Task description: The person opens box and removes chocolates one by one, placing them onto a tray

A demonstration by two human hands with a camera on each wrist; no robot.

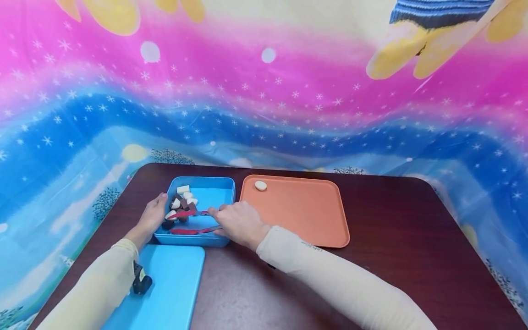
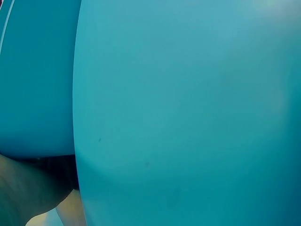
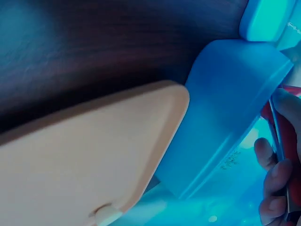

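Your right hand has its fingers curled round the red-tipped tongs, whose two arms stand apart inside the blue box, left of centre on the counter. Your left hand is against the box's left wall; most of its fingers are hidden, so you cannot tell how far they close. In the left wrist view blue surfaces fill nearly everything, with part of that hand cut off at the lower left corner.

Brown and white pieces are heaped along the box's left side, partly covered by the tongs' far arm; you cannot tell whether its tip touches any of them. To the right is the orange tray, with one white oval piece at its far left corner. Your right hand overlaps the tray's left edge. In the right wrist view the tongs run off the right edge. Nearest you on the left, a flat blue panel lies partly under your left sleeve, its near end out of frame.
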